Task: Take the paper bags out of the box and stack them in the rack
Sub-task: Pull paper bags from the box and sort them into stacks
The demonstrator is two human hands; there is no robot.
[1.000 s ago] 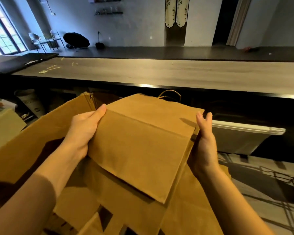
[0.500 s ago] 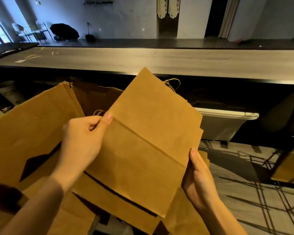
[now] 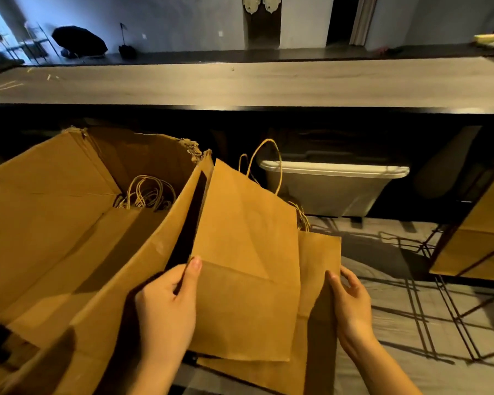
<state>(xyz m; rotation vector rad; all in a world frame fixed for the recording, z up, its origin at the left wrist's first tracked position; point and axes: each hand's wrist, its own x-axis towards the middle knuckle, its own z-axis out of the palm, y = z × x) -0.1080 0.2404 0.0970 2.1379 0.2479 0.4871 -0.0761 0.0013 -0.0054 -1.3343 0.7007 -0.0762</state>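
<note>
- Bags (image 3: 246, 280) hang mid-frame, just right of the box (image 3: 54, 223), fanned unevenly.
- Left grip (image 3: 166, 312) pinches their left edge, thumb on front; right grip (image 3: 351, 306) curls round the rear bag's right edge.
- Risk: the offset rear bag may slip free, or the handles (image 3: 265, 163) may snag the rack (image 3: 454, 309) at right.

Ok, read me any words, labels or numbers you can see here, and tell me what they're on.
None can be read.
The paper bags and the cardboard box show plain brown faces, the white bin shows no mark, and the two wall panels carry only a blurred pattern.
</note>
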